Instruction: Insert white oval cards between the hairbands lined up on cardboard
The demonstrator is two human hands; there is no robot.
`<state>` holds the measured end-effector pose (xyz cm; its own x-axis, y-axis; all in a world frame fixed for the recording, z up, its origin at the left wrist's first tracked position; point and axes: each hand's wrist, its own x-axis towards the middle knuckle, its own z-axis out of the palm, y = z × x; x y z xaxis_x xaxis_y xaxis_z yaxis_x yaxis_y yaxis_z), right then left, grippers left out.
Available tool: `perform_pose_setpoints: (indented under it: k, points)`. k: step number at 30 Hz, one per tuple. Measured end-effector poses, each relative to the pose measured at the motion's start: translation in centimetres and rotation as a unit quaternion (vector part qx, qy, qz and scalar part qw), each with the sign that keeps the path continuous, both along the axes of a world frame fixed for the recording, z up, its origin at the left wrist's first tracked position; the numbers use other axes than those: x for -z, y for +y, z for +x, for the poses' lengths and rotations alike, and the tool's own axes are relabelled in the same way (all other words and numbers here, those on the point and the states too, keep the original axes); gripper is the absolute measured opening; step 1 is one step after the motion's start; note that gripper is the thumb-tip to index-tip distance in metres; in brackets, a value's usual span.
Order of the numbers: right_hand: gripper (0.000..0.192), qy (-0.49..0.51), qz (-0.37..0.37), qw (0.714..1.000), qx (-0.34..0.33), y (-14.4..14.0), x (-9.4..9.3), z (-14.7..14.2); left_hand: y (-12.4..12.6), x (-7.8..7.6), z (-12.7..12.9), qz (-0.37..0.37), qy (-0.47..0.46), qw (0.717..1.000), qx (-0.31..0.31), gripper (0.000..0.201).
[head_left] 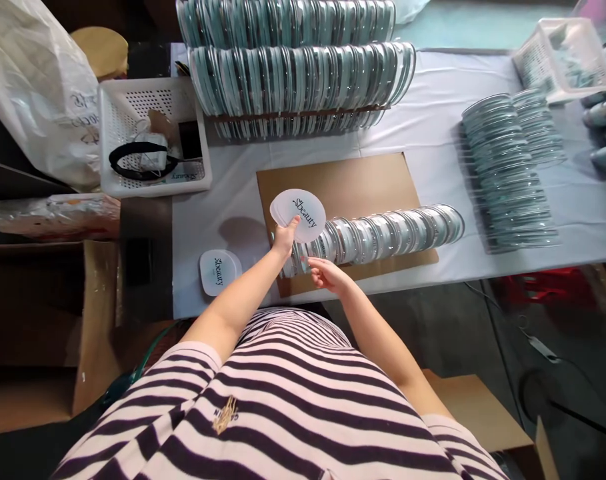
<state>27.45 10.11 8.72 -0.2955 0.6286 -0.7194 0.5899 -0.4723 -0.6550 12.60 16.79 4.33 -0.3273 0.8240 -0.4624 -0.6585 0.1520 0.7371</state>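
My left hand [284, 238] holds up a fanned stack of round white "beauty" labels [299, 213] above the brown cardboard sheet [343, 183]. Just to its right, my right hand [327, 273] has its fingers spread at the near end of a row of clear round cases [383, 235] lying overlapped on the cardboard; whether it touches one I cannot tell. A small pile of the same white labels [217, 271] lies on the white table cover to the left.
Long rows of round cases [303, 77] fill the table's back. More cases [507, 173] are heaped at the right, by a white basket [563, 60] and another person's gloved hand [605, 113]. A white basket [153, 137] and a plastic bag [37, 93] sit left.
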Motion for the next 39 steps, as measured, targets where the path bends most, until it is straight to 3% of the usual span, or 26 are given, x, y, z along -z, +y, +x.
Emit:
perform_pose_setpoints:
  k: [2, 5, 8, 11, 13, 15, 16, 18, 20, 22, 26, 31, 36, 39]
  points:
    - [0.041, -0.071, 0.096, 0.993, 0.025, 1.1, -0.7, 0.5, -0.1, -0.5, 0.1, 0.002, 0.001, 1.000, -0.005, 0.029]
    - [0.050, -0.121, 0.318, 0.936, 0.092, 2.8, -1.5, 1.1, -0.7, -1.6, 0.3, 0.020, -0.003, 1.000, -0.008, 0.030]
    - [0.067, -0.124, 0.415, 0.898, 0.080, 3.6, -1.9, 0.8, -1.9, -2.7, 0.5, 0.032, -0.016, 0.999, 0.007, 0.030]
    - [0.060, -0.143, 0.473, 0.868, 0.051, 2.7, -2.3, -0.6, -3.1, -3.0, 0.6, -0.001, -0.012, 1.000, -0.001, 0.028]
    - [0.051, -0.097, 0.446, 0.887, 0.071, 1.8, -2.4, -1.7, -3.5, -3.1, 0.7, -0.026, -0.008, 1.000, -0.001, 0.024]
    - [0.042, -0.038, 0.368, 0.920, 0.127, 0.8, -2.4, -2.2, -3.5, -3.1, 0.3, -0.029, -0.017, 0.999, 0.011, 0.021]
    - [0.040, -0.025, 0.341, 0.926, 0.162, 0.2, -2.4, -2.0, -3.3, -3.1, 0.0, -0.026, -0.027, 0.999, 0.008, 0.021]
    - [0.037, -0.049, 0.354, 0.914, 0.191, -1.5, -2.7, -0.9, -2.7, -3.2, -1.1, -0.030, -0.046, 0.998, -0.020, 0.021]
    - [0.034, -0.095, 0.407, 0.900, 0.124, -4.0, -3.3, 1.0, -2.0, -3.1, -2.4, -0.049, -0.061, 0.995, -0.055, 0.021]
    - [0.034, -0.122, 0.419, 0.900, 0.004, -6.9, -3.8, 2.5, -1.4, -2.8, -3.7, -0.066, -0.071, 0.993, -0.067, 0.022]
    - [0.041, -0.171, 0.332, 0.915, -0.153, -10.2, -3.8, 1.9, -1.2, -2.3, -4.7, -0.067, -0.087, 0.992, -0.060, 0.024]
    - [0.045, -0.262, 0.260, 0.911, -0.187, -8.0, -3.5, -2.1, -1.1, -2.1, -4.8, -0.060, -0.071, 0.994, -0.058, 0.027]
    - [0.046, -0.242, 0.253, 0.909, -0.227, -8.4, -5.4, -1.7, -1.0, -2.1, -5.0, -0.068, -0.080, 0.992, -0.068, 0.027]
    - [0.046, -0.240, 0.232, 0.910, -0.244, -8.8, -4.7, -2.3, -0.8, -2.1, -4.6, -0.067, -0.082, 0.992, -0.073, 0.028]
